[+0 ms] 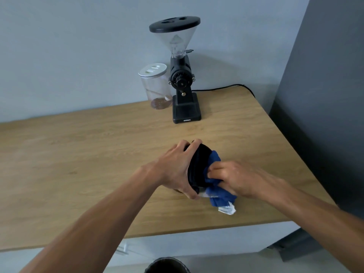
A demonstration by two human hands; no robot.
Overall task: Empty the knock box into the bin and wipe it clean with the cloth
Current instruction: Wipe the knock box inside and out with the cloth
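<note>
The black knock box (198, 168) is tipped on its side above the wooden counter, its opening turned to the right. My left hand (177, 168) grips it from the left, fingers over its top and thumb under it. My right hand (234, 179) presses a blue and white cloth (218, 192) into the box's opening. Part of the cloth hangs down to the counter at the lower right. The inside of the box is hidden by the cloth and my hand. The dark rim of the bin (167, 266) shows on the floor below the counter's front edge.
A black coffee grinder (184, 83) with a clear hopper stands at the back of the wooden counter (78, 164), a clear lidded jar (156, 87) beside it on the left. Its cable (226, 88) runs to the right. A dark wall panel (325, 95) borders the counter's right edge.
</note>
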